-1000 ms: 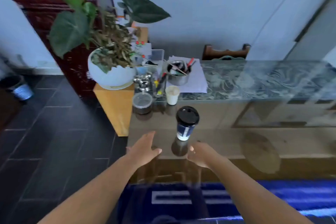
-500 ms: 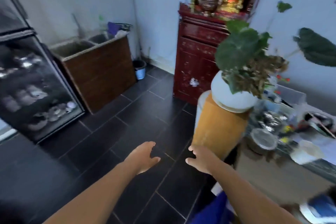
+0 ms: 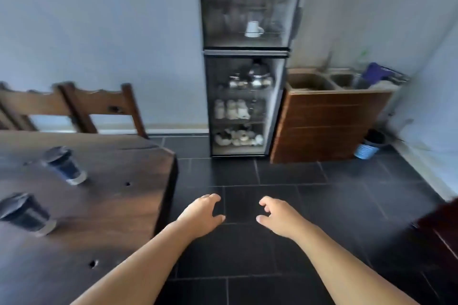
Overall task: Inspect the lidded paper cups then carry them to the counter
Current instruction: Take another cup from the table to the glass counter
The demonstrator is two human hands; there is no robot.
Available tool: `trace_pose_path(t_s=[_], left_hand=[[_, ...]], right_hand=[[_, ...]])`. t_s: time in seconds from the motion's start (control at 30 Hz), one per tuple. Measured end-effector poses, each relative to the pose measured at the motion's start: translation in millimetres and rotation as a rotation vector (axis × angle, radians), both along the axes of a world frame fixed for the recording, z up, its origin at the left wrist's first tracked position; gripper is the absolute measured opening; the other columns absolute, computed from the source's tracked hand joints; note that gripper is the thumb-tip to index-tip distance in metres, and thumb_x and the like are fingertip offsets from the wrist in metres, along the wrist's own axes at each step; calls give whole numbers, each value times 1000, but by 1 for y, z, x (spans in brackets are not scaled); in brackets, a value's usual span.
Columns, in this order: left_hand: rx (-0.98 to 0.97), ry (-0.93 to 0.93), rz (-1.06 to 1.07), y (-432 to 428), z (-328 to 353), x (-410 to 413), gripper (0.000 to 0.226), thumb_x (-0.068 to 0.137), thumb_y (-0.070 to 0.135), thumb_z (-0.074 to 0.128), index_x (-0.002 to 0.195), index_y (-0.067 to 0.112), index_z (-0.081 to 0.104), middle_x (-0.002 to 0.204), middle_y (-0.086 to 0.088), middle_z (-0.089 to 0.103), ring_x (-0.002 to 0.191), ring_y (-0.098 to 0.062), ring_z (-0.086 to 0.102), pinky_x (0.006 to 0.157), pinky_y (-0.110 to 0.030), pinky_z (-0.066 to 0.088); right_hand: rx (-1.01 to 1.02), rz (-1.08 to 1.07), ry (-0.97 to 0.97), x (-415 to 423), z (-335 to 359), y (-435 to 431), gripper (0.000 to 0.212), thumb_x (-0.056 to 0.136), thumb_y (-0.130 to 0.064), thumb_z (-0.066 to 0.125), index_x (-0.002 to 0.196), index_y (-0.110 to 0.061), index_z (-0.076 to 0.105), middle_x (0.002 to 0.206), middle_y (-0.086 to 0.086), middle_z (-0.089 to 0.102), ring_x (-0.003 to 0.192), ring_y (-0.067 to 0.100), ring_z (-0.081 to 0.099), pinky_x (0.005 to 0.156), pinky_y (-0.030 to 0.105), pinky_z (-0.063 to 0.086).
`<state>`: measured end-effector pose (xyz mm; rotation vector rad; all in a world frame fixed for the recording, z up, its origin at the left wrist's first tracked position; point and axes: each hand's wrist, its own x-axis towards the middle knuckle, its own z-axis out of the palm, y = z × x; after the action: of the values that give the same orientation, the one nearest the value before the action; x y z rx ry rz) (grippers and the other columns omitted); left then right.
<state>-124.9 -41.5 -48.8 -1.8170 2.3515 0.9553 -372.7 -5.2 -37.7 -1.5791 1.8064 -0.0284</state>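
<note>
Counter gone from view, the far cup (image 3: 65,165) and near cup (image 3: 24,214) now await fetching inside the worktop's (image 3: 111,205) edge, with left hand (image 3: 200,215) and right hand (image 3: 277,218) empty, fingers (image 3: 213,197) loosely curled.

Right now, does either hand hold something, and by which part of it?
Nothing is held. The left hand and the right hand hover empty over the floor; the two lidded cups stand on the wooden table.

At twelve o'clock I see a tall glass-door cabinet (image 3: 244,104) stacked with crockery, and a wood-fronted sink unit (image 3: 329,126) just beside it at three, with a blue bin (image 3: 366,150) at its far foot. Wooden chairs (image 3: 99,106) stand at ten behind the dark desk (image 3: 111,205).
</note>
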Motion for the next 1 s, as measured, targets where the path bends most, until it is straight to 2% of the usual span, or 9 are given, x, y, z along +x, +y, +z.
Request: trace_pose_path(t_s=[0.13,0.23,0.3,0.47,0.77,0.9,1.0], left_hand=[[1,-22,273,-34,-8,67,64,97,43,63,153,20,42,153,1,50,142,-19,47,115,-32,39],[10,-32,478,-56,-21,106,60,90,50,60,141,20,51,139,1,60,133,-21,55,109,-36,46],[4,-35,622,-67,-22,124,57,88,47,60,136,17,53,133,-1,62,128,-23,58,106,-36,48],[-4,-21,965,-73,-12,150,57,93,36,65,144,15,50,136,-6,61,131,-25,57,108,-34,45],[-1,-8,1410,-40,-21,199,56,94,36,66,145,16,52,140,-6,62,132,-25,57,109,-36,45],[4,26,1545,-21,-39,232,51,93,34,67,140,17,55,136,-5,64,121,-25,62,104,-37,49],[6,80,1631,-17,-57,271,50,94,34,69,140,18,55,135,-1,64,113,-26,67,101,-38,52]], right_hand=[[-16,284,-32,70,-8,-96,51,98,-40,58,145,-25,46,143,-1,52,120,15,56,98,30,46],[-22,496,-39,118,-18,-163,51,97,-40,59,144,-23,48,140,0,54,112,12,55,95,27,44],[-34,624,-60,149,-22,-203,50,97,-40,60,143,-23,49,138,0,55,108,11,55,92,25,44],[-7,915,-93,222,-22,-273,51,93,-39,63,140,-24,52,132,-2,58,105,12,61,92,27,49],[30,1342,-104,353,-35,-302,53,92,-37,67,140,-19,52,128,2,62,101,17,66,89,27,49],[37,1488,-79,415,-46,-301,56,93,-39,67,142,-18,50,129,3,63,104,17,66,91,26,48],[39,1519,-88,468,-56,-303,58,93,-39,68,142,-17,49,127,3,63,105,19,66,94,30,50]])
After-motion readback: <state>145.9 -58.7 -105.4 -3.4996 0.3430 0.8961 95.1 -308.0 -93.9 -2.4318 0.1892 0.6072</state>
